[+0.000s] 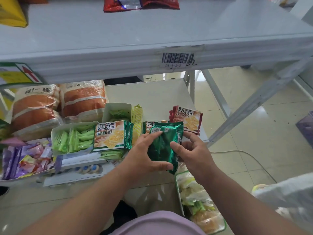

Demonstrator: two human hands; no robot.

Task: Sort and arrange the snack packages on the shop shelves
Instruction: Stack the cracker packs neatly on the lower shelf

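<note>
both hands held one green foil snack pack [163,146] back side up, just above the front edge of the lower shelf [157,97]: the left hand [144,155] gripped its left side with fingers over the top and thumb along the bottom, and the right hand [191,150] pinched its right edge, thumb on the foil. on the shelf a matching green cracker pack [111,135] stood upright to the left, a red cracker pack [188,119] leaned behind, and an open box of light green sachets [72,139] sat further left.
</note>
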